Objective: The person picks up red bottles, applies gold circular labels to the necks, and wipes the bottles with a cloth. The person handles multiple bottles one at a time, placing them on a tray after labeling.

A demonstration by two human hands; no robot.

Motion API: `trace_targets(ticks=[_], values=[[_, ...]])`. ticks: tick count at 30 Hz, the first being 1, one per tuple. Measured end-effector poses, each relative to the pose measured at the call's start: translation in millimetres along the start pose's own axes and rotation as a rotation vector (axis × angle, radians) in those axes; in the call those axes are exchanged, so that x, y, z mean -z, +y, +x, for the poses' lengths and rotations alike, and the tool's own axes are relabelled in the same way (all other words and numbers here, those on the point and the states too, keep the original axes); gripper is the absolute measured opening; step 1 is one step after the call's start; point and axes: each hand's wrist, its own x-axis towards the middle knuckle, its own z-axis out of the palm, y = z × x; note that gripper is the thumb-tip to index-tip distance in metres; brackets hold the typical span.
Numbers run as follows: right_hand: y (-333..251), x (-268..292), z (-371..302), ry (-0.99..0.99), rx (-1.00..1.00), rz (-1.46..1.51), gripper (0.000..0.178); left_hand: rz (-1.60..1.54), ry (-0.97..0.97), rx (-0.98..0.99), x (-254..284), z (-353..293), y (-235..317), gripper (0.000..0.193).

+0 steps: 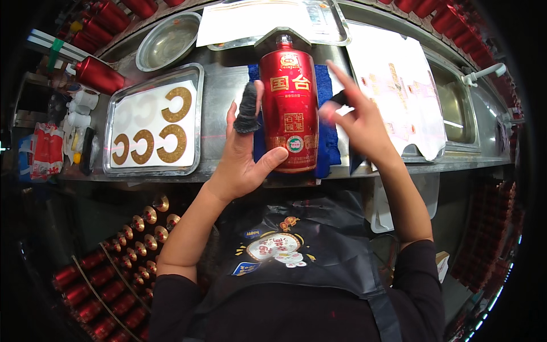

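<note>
A red bottle (pixel 289 108) with gold lettering and a small green-and-white round mark lies on a blue cloth (pixel 327 137), its neck pointing away from me. My left hand (pixel 245 154) holds it from the left: the thumb presses on the lower front, the fingers stretch along the side. A dark wrap covers one of those fingers. Just right of the bottle, my right hand (pixel 360 119) is slightly blurred, its index finger stretched out and the others apart, with a dark wrap on one finger. I see nothing held in it.
To the left, a metal tray (pixel 199 114) holds several gold C-shaped pieces (pixel 176 104) on white paper. Behind it stands a metal bowl (pixel 165 43). White sheets (pixel 393 85) lie at right beside a sink (pixel 458 114). Rows of red bottles (pixel 91 285) stand below left.
</note>
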Motion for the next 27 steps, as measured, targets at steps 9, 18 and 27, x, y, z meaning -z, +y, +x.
trace_targets(ticks=[9, 18, 27], values=[[5, 13, -25, 0.251, -0.05, 0.576, 0.053, -0.309, 0.002, 0.186, -13, -14, 5, 0.108], [-36, -14, 64, 0.239, 0.671, -0.267, 0.028, -0.309, 0.082, 0.176, -20, -17, 8, 0.109], [-98, 3, 94, -0.499, 0.85, -0.448, 0.037, -0.333, 0.112, 0.207, -24, -19, 8, 0.11]])
